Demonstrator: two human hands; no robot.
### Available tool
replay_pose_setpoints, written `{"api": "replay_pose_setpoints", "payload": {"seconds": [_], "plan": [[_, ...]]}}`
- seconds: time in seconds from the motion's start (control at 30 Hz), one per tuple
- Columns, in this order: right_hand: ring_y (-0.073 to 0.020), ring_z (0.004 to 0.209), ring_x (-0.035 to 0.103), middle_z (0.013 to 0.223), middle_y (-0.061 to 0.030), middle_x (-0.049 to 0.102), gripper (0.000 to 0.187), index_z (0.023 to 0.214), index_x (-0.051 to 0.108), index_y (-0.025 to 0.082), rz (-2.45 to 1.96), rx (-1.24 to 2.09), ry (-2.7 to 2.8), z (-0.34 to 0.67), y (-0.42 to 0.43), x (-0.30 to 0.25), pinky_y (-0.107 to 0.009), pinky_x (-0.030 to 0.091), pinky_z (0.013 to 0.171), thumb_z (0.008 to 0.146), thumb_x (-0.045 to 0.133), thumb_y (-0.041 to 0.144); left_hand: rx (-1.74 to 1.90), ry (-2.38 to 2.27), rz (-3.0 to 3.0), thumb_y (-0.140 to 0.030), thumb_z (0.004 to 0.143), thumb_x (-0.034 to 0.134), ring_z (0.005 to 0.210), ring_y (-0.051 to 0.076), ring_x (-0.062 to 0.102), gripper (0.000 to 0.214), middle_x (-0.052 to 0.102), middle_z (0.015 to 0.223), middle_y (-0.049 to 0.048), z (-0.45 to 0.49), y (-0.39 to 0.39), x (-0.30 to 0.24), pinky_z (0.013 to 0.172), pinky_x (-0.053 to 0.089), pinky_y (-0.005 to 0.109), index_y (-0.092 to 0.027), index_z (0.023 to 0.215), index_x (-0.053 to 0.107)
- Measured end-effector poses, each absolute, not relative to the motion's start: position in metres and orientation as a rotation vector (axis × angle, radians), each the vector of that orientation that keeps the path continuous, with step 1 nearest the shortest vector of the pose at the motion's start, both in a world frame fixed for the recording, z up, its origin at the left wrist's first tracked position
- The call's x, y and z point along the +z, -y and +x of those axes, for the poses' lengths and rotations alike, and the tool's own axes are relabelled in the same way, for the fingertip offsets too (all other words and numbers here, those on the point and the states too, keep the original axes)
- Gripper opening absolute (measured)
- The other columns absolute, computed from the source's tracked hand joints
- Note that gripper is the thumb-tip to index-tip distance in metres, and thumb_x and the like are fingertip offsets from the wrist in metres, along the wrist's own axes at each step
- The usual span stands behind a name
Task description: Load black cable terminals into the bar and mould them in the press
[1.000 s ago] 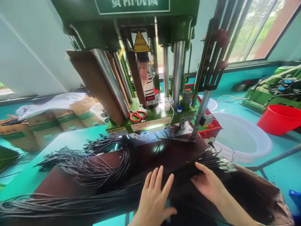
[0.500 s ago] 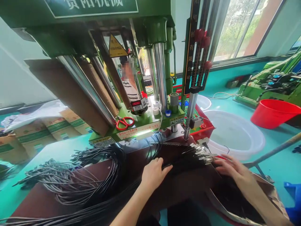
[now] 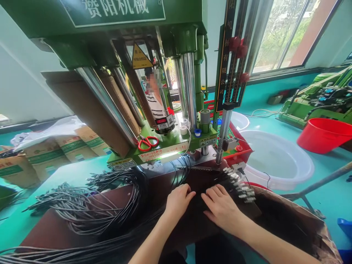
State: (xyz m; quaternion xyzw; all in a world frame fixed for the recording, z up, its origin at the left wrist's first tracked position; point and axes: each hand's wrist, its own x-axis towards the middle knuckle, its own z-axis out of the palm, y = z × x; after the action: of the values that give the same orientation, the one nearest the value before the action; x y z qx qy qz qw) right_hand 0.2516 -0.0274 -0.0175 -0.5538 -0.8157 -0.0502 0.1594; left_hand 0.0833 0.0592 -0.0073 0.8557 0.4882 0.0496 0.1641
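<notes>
A bundle of black cables with silver-white connector ends (image 3: 242,185) lies at the right side of the dark brown table. My left hand (image 3: 178,201) is closed, thumb and fingers curled around the cables' dark part. Close to its right, my right hand (image 3: 221,207) bends over the same bundle, fingers together on top and thumb underneath. The dark cables between the hands hardly stand out from the table. Several thin black cables (image 3: 180,172) run from the green press (image 3: 176,141) just beyond my left hand.
A coiled heap of black cables (image 3: 110,216) covers the table's left part. Red-handled scissors (image 3: 147,143) lie on the press ledge. A brown-lined container (image 3: 320,234) stands at right, near a large white tub (image 3: 275,157) and a red bucket (image 3: 324,135). A person, partly seen, is behind the press.
My right hand has moved left from beside the connector ends onto the cables near my left hand. The connector ends have shifted slightly and spread out. My left hand stays about where it was.
</notes>
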Motion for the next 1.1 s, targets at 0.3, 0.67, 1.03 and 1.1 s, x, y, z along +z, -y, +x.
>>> {"api": "replay_pose_setpoints", "payload": {"seconds": [0.3, 0.67, 1.03, 1.1], "plan": [[-0.0275, 0.089, 0.050, 0.086, -0.0069, 0.060, 0.034, 0.078, 0.064, 0.016, -1.839, -0.393, 2.315, 0.301, 0.051, -0.001, -0.047, 0.033, 0.088, 0.062, 0.073, 0.044, 0.138, -1.380, 2.581, -0.034, 0.087, 0.042, 0.082, 0.015, 0.058, 0.017, 0.061, 0.085, -0.0011, 0.089, -0.052, -0.005, 0.062, 0.037, 0.023, -0.021, 0.084, 0.053], [-0.0356, 0.080, 0.050, 0.080, -0.0167, 0.061, 0.009, 0.069, 0.071, 0.014, -2.007, -0.745, 2.660, 0.339, 0.069, 0.007, -0.059, 0.035, 0.078, 0.063, 0.064, 0.016, 0.274, -1.455, 2.650, -0.028, 0.091, 0.033, 0.074, 0.014, 0.058, 0.021, 0.060, 0.079, 0.0000, 0.089, -0.053, -0.012, 0.060, 0.039, 0.025, -0.019, 0.082, 0.050], [-0.0304, 0.083, 0.055, 0.085, -0.0145, 0.063, 0.027, 0.085, 0.062, 0.013, -1.918, -0.644, 2.445, 0.361, 0.069, 0.001, -0.048, 0.041, 0.073, 0.073, 0.041, 0.002, 0.595, -1.290, 2.788, -0.022, 0.090, 0.034, 0.071, 0.014, 0.054, 0.023, 0.057, 0.075, 0.0029, 0.083, -0.054, -0.015, 0.065, 0.042, 0.026, -0.018, 0.080, 0.055], [-0.0307, 0.089, 0.055, 0.096, -0.0138, 0.063, 0.027, 0.095, 0.061, 0.014, -1.829, -0.569, 2.440, 0.363, 0.071, 0.014, -0.050, 0.040, 0.077, 0.077, 0.042, 0.010, 0.513, -1.194, 2.851, -0.022, 0.089, 0.036, 0.074, 0.015, 0.052, 0.022, 0.057, 0.076, 0.0033, 0.083, -0.049, -0.011, 0.067, 0.042, 0.029, -0.018, 0.078, 0.055]]}}
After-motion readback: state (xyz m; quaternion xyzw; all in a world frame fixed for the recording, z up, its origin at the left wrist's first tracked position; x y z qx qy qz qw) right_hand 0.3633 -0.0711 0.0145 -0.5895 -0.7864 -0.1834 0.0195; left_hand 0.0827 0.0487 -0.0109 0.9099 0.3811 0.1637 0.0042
